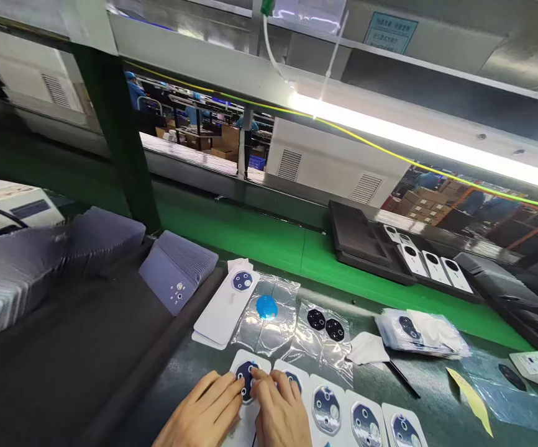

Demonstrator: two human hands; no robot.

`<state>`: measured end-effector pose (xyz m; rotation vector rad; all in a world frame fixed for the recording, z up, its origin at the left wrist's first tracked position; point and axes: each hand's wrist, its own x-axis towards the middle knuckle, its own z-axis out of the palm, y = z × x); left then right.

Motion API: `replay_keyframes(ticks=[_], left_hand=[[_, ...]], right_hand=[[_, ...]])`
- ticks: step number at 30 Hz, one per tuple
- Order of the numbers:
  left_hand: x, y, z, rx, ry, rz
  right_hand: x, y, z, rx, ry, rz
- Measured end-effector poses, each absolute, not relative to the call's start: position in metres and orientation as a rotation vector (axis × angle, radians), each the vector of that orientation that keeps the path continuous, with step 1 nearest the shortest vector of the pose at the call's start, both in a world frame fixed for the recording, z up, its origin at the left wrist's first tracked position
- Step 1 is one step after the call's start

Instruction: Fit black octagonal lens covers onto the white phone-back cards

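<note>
A white phone back panel [246,356] with a dark octagonal camera lens cover [245,376] on it lies before me. My left hand [209,406] rests on its left side, fingers stretched and side by side, tips at the cover's edge. Bent fingers of my right hand [281,400] press at the cover's right side; its thumb is hidden. Partly under the right hand is another white panel [297,367]. Further right, a row of similar panels [327,406] carries shiny octagonal covers. Behind the hands lie a clear plastic sheet with a blue round sticker [266,307] and another with two black discs [316,319].
Stacked white panels [227,307] lie behind the left hand, beside a fanned stack of grey-blue panels [178,270] on black padding. To the right are a white cloth [368,347], a black pen-like stick [404,379], bagged parts [420,333] and a yellow strip [471,398]. Black trays [366,242] stand behind.
</note>
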<state>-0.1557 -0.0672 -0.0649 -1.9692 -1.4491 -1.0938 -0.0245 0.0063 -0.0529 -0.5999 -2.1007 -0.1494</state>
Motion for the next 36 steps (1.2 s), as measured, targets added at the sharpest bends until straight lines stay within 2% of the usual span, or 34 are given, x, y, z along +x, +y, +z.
replay_keyframes(ticks=[11,19,31,36], left_hand=[[-0.154,-0.062,-0.054,-1.874,-1.407,-1.225],[-0.156,-0.064,-0.052,-1.924,-1.478,-1.184],[-0.157,-0.064,-0.055,-1.953,-1.492,-1.203],[-0.161,-0.066,-0.058,-2.053,-1.542,-1.153]], right_hand=[[-0.036,0.013,-0.056,-0.593,-2.111,-0.150],[-0.032,0.022,-0.015,-0.395,-2.355,-0.182],[-0.034,0.026,-0.016,-0.273,-2.504,-0.050],[-0.033,0.032,-0.012,-0.334,-2.607,0.168]])
